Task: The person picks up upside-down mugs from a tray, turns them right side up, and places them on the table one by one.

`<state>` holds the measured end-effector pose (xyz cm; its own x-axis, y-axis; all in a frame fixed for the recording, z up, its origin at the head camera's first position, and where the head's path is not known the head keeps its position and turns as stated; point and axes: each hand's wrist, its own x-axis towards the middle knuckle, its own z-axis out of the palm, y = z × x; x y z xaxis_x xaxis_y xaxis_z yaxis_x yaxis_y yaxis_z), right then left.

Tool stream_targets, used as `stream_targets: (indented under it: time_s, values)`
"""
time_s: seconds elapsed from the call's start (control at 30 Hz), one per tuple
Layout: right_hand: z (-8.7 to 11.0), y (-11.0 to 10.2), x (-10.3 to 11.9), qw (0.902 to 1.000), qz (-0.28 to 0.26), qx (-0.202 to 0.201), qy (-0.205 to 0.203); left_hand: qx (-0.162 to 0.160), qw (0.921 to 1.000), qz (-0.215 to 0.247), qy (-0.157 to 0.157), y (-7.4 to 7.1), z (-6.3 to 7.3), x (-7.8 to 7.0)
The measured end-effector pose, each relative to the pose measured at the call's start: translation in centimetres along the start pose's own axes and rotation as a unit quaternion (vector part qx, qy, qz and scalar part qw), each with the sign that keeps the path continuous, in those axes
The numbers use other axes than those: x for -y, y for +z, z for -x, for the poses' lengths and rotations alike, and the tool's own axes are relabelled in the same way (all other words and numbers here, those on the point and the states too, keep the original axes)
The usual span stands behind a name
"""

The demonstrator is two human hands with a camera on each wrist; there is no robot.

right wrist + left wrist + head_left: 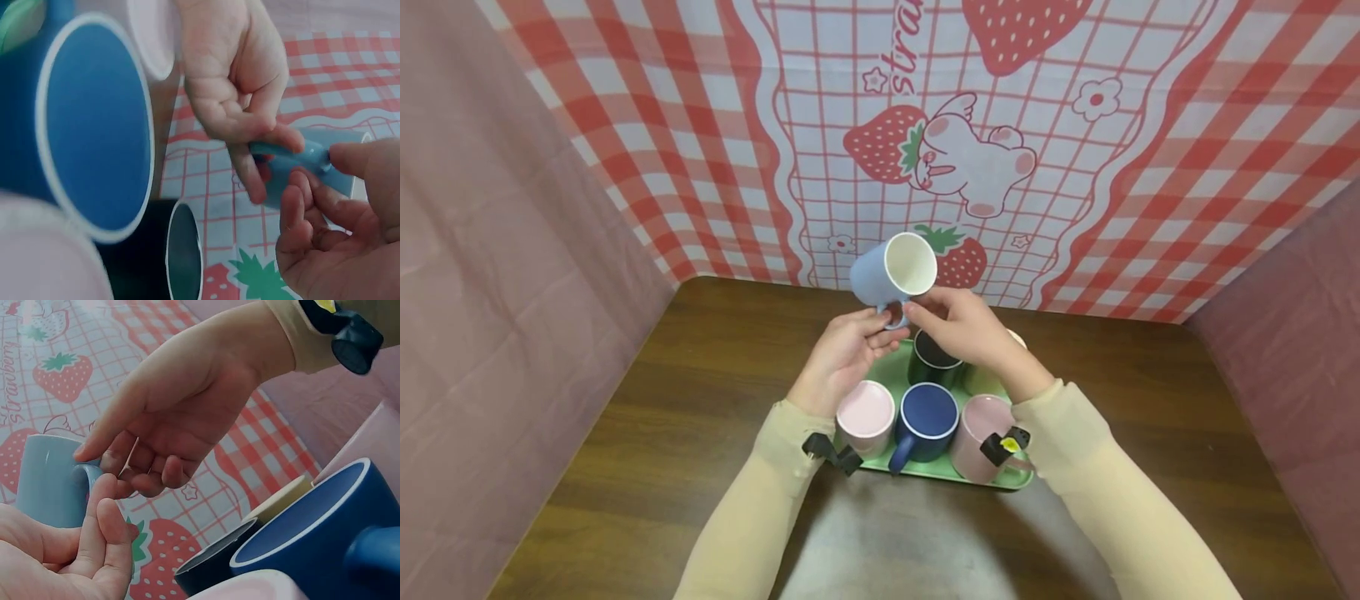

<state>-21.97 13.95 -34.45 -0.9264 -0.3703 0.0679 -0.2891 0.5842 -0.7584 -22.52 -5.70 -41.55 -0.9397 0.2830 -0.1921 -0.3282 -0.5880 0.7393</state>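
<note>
A light blue mug [871, 275] with a white inside is held up above the far side of a green tray [889, 371], tilted so that its mouth faces right. My left hand [842, 354] has its fingers hooked at the mug's handle [275, 149] from the left. From the other side my right hand [966, 329] pinches the mug near the top of the handle, its thumb against the mug wall. Both hands meet at the handle, and the right hand's fingers partly hide it in the right wrist view.
On the tray stand a pale pink mug [865, 410], a navy mug [929, 410], a dusty pink mug [983, 421], a dark mug [925, 371] and a pale yellow mug [981, 382] partly behind my right hand. A strawberry-print cloth [820, 150] hangs behind the wooden table [700, 400].
</note>
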Motion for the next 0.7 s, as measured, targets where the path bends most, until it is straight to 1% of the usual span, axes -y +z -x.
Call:
stream_targets:
  time_s: [0.1,0.23,0.43,0.57,0.7]
  values:
    - [-0.1,0.3,0.2,0.9985,-0.048,0.0,0.025,-0.001,1.0,0.002,-0.002,0.1,0.1,0.0]
    - [-0.2,0.7,0.3,0.9914,-0.115,0.007,0.061,-0.002,1.0,0.0,-0.006,0.2,0.2,0.0]
    - [-0.3,1.3,0.4,0.9828,-0.162,0.003,0.087,0.0,0.9999,-0.003,-0.012,0.2,0.1,0.1]
    - [-0.3,1.4,0.4,0.9735,-0.206,0.018,0.099,-0.002,0.9998,-0.009,-0.018,0.1,0.1,0.1]
    - [-0.3,1.4,0.6,0.9673,-0.229,0.031,0.104,0.003,0.9995,-0.023,-0.022,0.1,0.2,0.1]
